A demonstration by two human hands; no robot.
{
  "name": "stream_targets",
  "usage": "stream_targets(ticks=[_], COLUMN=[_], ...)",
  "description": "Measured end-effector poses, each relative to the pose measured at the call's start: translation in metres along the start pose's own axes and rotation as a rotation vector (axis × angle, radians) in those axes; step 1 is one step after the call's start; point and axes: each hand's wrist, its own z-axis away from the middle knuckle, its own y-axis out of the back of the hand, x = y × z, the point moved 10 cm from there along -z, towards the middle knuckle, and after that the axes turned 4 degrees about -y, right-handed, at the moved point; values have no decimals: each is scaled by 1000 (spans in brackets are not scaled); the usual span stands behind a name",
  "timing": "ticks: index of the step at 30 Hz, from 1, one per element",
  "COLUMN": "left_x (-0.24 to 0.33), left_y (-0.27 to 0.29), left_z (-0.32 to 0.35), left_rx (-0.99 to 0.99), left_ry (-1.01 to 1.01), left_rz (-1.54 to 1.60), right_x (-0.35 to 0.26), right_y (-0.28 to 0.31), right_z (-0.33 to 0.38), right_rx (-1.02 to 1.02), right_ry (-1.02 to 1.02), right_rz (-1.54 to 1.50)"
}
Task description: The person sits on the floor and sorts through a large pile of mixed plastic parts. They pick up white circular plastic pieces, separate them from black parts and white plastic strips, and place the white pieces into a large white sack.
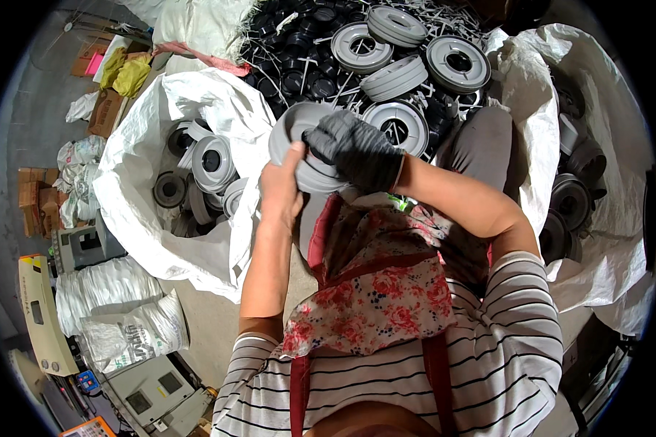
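Observation:
My bare left hand (280, 183) grips the left side of a grey plastic ring (286, 131), with the thumb on its rim. The ring is wide, stepped and tilted over my lap. My right hand (357, 149), in a dark grey glove, is closed over the ring's middle with its fingers curled in. A bit of something dark shows beside those fingers. What they grip is hidden under the glove. Similar grey rings (455, 64) lie just beyond my hands, on a heap of black round plastic parts (299, 69) mixed with thin pale sticks.
A white woven sack (131, 167) with grey and dark rings inside stands open at my left. Another white sack (605, 269) at the right holds darker rings. Cartons (36, 197), bundled white sacks (106, 291) and beige machine housings (44, 313) line the left side.

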Motion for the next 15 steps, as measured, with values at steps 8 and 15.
stream_targets(ticks=[8,15], left_x=[5,15], left_y=[-32,-38], left_z=[15,23], left_rx=[-318,-324], left_ry=[-84,-300], left_rz=[-28,-64], right_x=[47,52], right_y=[-21,-41], right_z=[2,9], right_rx=[-48,-305], right_ry=[-202,-249], right_rz=[-330,-454])
